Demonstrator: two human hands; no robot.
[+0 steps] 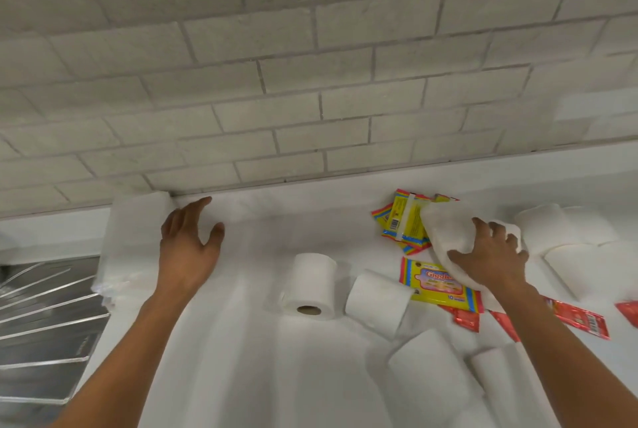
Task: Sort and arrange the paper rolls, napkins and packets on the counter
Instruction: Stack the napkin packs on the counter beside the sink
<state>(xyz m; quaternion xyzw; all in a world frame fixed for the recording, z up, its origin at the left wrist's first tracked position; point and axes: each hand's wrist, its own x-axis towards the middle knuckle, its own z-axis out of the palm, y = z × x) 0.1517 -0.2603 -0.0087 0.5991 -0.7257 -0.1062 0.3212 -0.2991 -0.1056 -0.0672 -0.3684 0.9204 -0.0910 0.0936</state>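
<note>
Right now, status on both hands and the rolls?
Left hand open, flat against wrapped pack by wall. Right hand gripping white roll above yellow packets. Two loose rolls mid-counter, unsorted.

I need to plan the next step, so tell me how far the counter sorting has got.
Early stage. Done: one wrapped pack of rolls stands against the wall, the left hand open against it. In hand: the right hand grips a white paper bundle. Left: two loose rolls mid-counter, yellow packets, red packets and napkins lie scattered.
</note>
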